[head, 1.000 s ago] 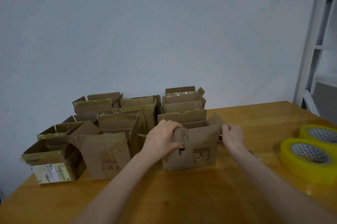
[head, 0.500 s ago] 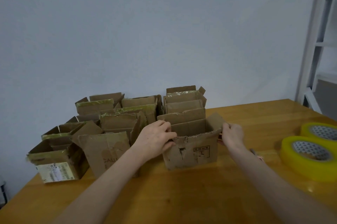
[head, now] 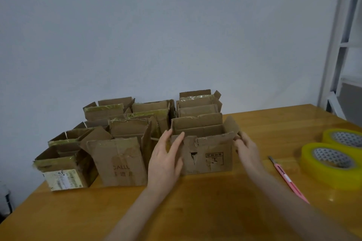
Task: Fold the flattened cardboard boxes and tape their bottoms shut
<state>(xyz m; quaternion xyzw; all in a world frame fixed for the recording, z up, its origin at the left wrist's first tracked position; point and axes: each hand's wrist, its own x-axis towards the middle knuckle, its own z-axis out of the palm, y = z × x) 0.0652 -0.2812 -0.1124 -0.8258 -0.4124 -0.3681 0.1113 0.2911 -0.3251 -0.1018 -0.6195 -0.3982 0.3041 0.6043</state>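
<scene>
Seemingly I'm at the end of one box (head: 207, 154): it stands upright, top flaps open, toward the table's (head: 195, 211) far edge, just beside the other boxes (head: 117, 162) filling the far left corner. Its bottom is hidden, so I can't confirm the tape. My left hand (head: 166, 158) has straight, spread fingers laid against the box's left front corner, gripping nothing. My right hand (head: 247, 149) sits at the right flap, fingers slightly bent; whether they pinch it I cannot tell. Next, I judge, both hands must let go and find another flat box, with the tape (head: 331, 158) and knife (head: 286, 178) ready near the right edge.
</scene>
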